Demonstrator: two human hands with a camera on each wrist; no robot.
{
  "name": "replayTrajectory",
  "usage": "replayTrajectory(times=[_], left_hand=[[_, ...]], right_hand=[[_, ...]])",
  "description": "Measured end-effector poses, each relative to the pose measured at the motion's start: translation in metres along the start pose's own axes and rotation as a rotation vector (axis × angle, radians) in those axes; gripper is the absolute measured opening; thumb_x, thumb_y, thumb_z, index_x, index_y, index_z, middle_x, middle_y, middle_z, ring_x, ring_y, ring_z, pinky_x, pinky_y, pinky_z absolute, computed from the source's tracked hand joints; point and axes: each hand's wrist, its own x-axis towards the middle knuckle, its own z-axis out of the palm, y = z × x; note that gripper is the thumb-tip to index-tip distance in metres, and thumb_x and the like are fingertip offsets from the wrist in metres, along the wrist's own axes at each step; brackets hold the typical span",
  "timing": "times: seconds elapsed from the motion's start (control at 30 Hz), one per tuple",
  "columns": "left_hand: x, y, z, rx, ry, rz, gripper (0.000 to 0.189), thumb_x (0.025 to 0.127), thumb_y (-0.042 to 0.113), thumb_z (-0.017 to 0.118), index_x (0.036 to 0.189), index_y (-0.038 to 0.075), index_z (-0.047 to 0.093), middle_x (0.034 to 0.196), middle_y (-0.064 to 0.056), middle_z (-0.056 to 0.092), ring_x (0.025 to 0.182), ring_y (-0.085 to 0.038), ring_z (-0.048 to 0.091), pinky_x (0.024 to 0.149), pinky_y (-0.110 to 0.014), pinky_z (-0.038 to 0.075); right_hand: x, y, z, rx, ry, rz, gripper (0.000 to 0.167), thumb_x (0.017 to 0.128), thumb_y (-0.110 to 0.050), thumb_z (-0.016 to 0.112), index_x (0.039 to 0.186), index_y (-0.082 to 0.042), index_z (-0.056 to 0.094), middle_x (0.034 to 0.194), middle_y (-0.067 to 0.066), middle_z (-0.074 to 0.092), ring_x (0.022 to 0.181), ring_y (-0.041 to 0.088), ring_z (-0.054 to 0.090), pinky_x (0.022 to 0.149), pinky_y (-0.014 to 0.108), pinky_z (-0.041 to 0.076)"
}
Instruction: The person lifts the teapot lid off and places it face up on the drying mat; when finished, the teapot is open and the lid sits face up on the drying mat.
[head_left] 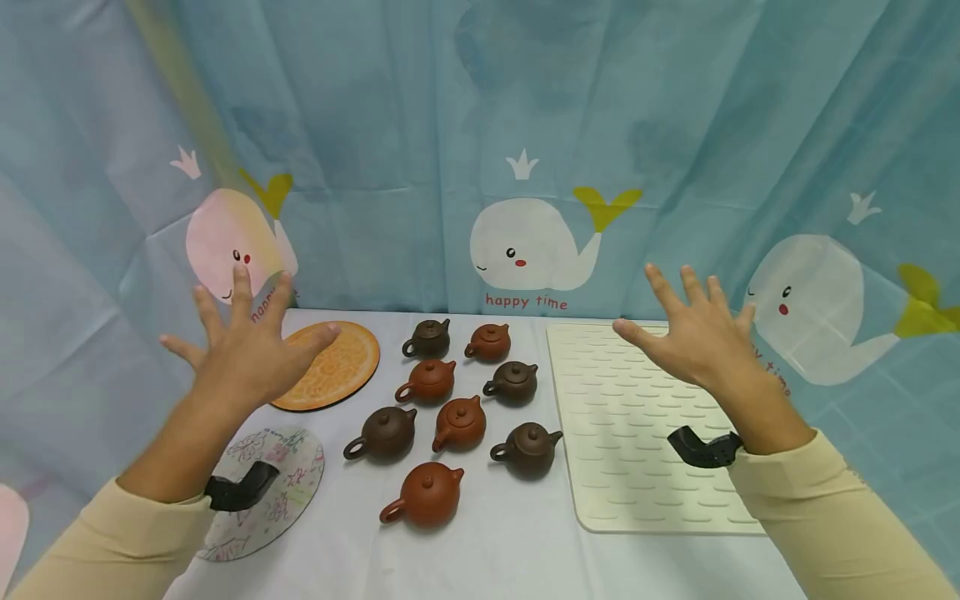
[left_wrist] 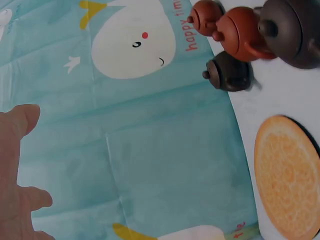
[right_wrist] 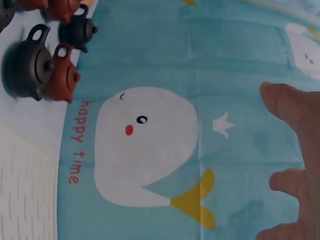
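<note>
Both of my hands are raised with fingers spread, and neither holds anything. My left hand (head_left: 243, 350) is over the left side of the table, overlapping the orange round mat (head_left: 341, 367) in the head view. On the right, my right hand (head_left: 693, 333) hovers above the cream ribbed mat (head_left: 630, 433). Between them stand several small clay teapots in two colours, such as a reddish-brown teapot (head_left: 429, 496) at the front and a dark brown teapot (head_left: 531, 450) to its right. Every teapot has its lid on. The left wrist view also catches a dark teapot (left_wrist: 235, 72).
A round patterned mat (head_left: 292, 475) lies at the front left, partly behind my left forearm. The white-covered table (head_left: 480, 558) ends at a blue curtain (head_left: 375, 125) printed with whales, which also hangs along both sides.
</note>
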Motion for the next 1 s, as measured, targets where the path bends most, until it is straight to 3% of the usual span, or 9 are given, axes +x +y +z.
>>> replayTrajectory(times=[0.37, 0.53, 0.73, 1.0], left_hand=[[-0.017, 0.007, 0.012, -0.002, 0.052, 0.027, 0.097, 0.084, 0.078, 0.039, 0.156, 0.021, 0.007, 0.156, -0.02, -0.017, 0.132, -0.047, -0.031, 0.079, -0.079, -0.02], [-0.026, 0.012, 0.021, -0.052, 0.106, 0.046, 0.095, 0.086, 0.073, 0.045, 0.156, 0.019, 0.01, 0.157, -0.022, -0.009, 0.134, -0.048, -0.025, 0.084, -0.078, -0.018], [-0.034, 0.022, 0.032, -0.093, 0.168, 0.071, 0.093, 0.086, 0.067, 0.053, 0.155, 0.016, 0.019, 0.158, -0.02, -0.003, 0.138, -0.05, -0.014, 0.091, -0.079, -0.004], [-0.043, 0.036, 0.05, -0.241, 0.277, 0.13, 0.087, 0.082, 0.055, 0.067, 0.151, 0.015, 0.034, 0.158, -0.018, 0.011, 0.14, -0.047, 0.001, 0.1, -0.071, 0.004]], right_hand=[[-0.001, -0.005, 0.019, 0.075, 0.077, -0.064, 0.092, 0.085, -0.073, 0.046, 0.156, -0.026, 0.012, 0.153, 0.027, 0.016, 0.135, 0.053, 0.015, 0.093, 0.076, 0.01], [-0.002, -0.006, 0.028, 0.134, 0.107, -0.1, 0.09, 0.086, -0.068, 0.052, 0.156, -0.023, 0.018, 0.152, 0.026, 0.021, 0.135, 0.051, 0.018, 0.095, 0.075, 0.012], [-0.005, -0.007, 0.039, 0.197, 0.133, -0.158, 0.085, 0.088, -0.061, 0.057, 0.155, -0.02, 0.023, 0.151, 0.025, 0.026, 0.134, 0.051, 0.021, 0.094, 0.074, 0.017], [-0.009, -0.008, 0.051, 0.283, 0.187, -0.242, 0.08, 0.087, -0.051, 0.065, 0.151, -0.016, 0.033, 0.147, 0.022, 0.033, 0.133, 0.048, 0.026, 0.095, 0.071, 0.022]])
